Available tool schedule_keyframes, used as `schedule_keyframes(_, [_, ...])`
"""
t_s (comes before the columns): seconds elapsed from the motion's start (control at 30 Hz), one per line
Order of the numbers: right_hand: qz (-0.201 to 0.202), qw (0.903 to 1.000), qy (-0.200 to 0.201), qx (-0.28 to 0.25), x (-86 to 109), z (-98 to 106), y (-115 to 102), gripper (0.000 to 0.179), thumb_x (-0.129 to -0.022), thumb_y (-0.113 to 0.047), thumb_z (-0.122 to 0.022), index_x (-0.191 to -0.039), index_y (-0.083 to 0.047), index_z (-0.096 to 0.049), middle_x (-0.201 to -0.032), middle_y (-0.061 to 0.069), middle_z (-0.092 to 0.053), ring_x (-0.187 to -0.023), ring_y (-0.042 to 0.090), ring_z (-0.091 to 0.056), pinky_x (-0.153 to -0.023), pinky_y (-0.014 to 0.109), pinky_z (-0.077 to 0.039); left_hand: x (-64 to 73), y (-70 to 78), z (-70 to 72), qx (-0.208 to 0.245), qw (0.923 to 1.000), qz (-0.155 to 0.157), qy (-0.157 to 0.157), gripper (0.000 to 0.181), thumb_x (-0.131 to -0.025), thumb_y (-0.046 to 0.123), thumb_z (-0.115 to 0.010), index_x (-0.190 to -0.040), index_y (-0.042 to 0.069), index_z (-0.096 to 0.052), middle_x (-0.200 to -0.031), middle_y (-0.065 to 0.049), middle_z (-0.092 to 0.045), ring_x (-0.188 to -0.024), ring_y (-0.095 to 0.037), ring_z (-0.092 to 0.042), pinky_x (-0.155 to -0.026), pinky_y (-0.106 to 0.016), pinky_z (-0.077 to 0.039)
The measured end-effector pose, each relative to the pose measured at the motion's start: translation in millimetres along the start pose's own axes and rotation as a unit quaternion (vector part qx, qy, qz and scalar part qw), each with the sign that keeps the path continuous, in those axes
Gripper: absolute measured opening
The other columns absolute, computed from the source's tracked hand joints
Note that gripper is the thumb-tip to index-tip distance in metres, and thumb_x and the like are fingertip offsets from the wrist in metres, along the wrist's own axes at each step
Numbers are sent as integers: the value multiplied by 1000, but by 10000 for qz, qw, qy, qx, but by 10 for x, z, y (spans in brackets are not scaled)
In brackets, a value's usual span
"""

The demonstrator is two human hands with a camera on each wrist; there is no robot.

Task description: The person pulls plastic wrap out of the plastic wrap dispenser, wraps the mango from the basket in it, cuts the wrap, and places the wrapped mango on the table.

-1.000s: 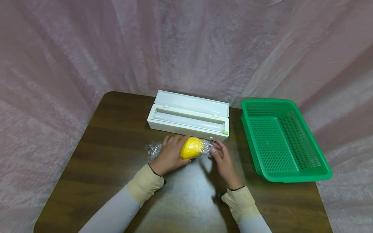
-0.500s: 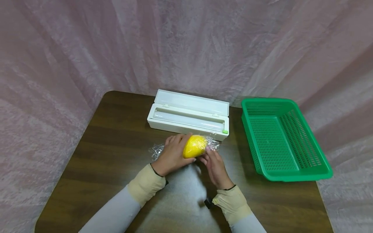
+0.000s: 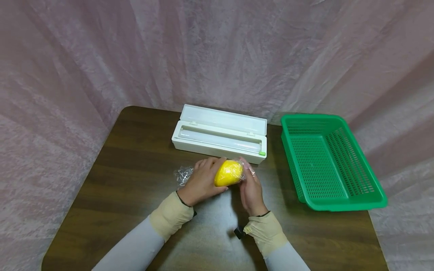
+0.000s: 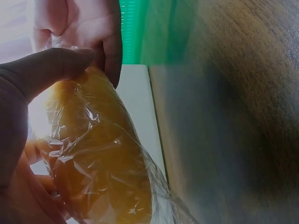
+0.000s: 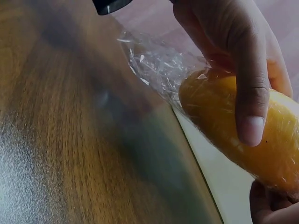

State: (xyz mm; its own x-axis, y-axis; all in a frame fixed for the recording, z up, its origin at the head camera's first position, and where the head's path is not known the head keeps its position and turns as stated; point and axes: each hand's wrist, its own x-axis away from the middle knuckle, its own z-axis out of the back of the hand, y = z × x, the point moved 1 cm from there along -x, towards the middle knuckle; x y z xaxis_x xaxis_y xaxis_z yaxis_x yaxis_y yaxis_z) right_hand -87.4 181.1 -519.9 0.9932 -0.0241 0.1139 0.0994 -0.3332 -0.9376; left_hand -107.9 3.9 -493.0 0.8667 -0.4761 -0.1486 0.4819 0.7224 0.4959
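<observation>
A yellow mango-like fruit (image 3: pixel 228 174), wrapped in clear plastic wrap (image 3: pixel 184 175), lies between the two hands near the middle of the table. My left hand (image 3: pixel 201 178) grips it from the left, thumb on the near side and fingers over the far side. Crinkled loose wrap sticks out past that hand, as the right wrist view also shows. At the fruit's other end, my right hand (image 3: pixel 251 190) holds the gathered wrap against the tip, its fingers on the far side. The wrap clings in creases along the fruit (image 4: pixel 100 154) in the left wrist view.
Just behind the hands stands a white wrap dispenser box (image 3: pixel 203 148), lid (image 3: pixel 223 119) raised, with a roll inside and a green slider at its right end. A green perforated basket (image 3: pixel 342 208) sits on the table's right side. Pink curtains (image 3: pixel 217 52) hang behind.
My right hand has moved left from the loose end of the wrap to the fruit's tip, bringing the wrap in with it. The left hand keeps its grip, shifted slightly right with the fruit.
</observation>
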Motion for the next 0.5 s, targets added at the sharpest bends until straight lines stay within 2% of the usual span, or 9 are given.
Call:
schedule_keyframes(0.17, [258,9994,149,153,-3,2,7,44,-112,-30,-31,-149,-13,-47,-152,6,-49,-140,19,-45,-109,22,-42,-3,-6,-27,10,10000,-8,23,94,-75,40,-89,-151,13,-42,-133,-12,-56,-123,-34,-54,-111,-56,-35])
schedule_keyframes(0.37, [410,9981,440,-152,-9,14,-10,42,-112,-26,-31,-144,-8,-52,-150,5,-52,-142,19,-45,-111,23,-41,-6,-12,-66,44,10000,32,-11,94,-74,38,-90,-152,14,-42,-134,-13,-55,-123,-35,-53,-107,-56,-37])
schedule_keyframes(0.5, [465,9978,443,-167,-1,16,-20,42,-112,-23,-30,-143,-6,-52,-150,6,-53,-142,19,-45,-112,23,-41,-1,-21,-86,-11,10000,47,-21,94,-74,38,-90,-152,15,-41,-134,-13,-55,-121,-34,-54,-104,-55,-38])
